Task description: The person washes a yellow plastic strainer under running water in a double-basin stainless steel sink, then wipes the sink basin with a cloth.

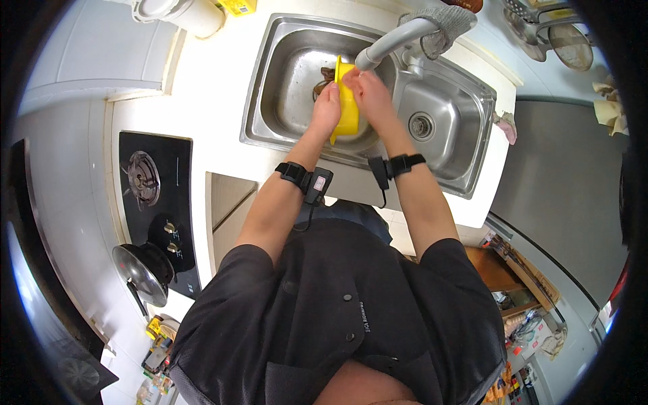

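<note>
A yellow plastic bowl (348,112) is tipped on its side over the left basin of a stainless steel double sink (283,114). My left hand (328,107) grips its rim, with the thumb on top. My right hand (371,93) is at the bowl's outer side, right below the spout of a grey faucet (389,44). That hand is slightly blurred, and its fingertips are partly hidden by the spout. Behind the bowl, some brown pieces (328,74) show in the basin; the bowl and my left hand hide part of them, and I cannot tell what they are.
A grey cloth (439,33) is draped over the faucet. The smaller right basin has a drain strainer (421,125). To the left are a black gas hob (157,202) and a lidded pan (144,276). Ladles (544,38) hang at upper right; a white bucket (185,15) stands at upper left.
</note>
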{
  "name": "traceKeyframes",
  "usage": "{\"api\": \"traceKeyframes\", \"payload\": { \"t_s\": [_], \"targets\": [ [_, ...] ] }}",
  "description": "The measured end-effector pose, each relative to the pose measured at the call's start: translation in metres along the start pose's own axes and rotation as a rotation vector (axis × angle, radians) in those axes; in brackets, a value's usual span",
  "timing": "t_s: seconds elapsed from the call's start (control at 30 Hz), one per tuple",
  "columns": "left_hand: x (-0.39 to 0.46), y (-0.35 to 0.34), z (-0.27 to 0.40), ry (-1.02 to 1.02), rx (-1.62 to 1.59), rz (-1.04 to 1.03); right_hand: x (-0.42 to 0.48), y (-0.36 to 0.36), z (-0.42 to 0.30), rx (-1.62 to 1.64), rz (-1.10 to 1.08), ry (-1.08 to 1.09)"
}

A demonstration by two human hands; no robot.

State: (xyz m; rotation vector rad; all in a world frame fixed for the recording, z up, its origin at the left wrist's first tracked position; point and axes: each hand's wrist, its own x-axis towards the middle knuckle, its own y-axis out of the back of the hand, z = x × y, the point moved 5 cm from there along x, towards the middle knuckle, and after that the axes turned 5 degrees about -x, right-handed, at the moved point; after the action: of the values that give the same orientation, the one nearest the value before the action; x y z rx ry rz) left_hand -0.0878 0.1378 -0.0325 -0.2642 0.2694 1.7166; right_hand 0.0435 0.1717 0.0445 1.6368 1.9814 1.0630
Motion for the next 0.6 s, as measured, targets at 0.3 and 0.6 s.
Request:
{"api": "traceKeyframes", "payload": {
  "t_s": [0.3,0.6],
  "targets": [
    [-0.019,-0.004,0.017,0.009,-0.074,-0.110,-0.047,-0.001,-0.018,-0.204,0.141,0.117],
    [-0.031,-0.010,0.022,0.098,-0.293,-0.308,0.000,0.010,-0.003,0.237,0.052,-0.085]
  ]
}}
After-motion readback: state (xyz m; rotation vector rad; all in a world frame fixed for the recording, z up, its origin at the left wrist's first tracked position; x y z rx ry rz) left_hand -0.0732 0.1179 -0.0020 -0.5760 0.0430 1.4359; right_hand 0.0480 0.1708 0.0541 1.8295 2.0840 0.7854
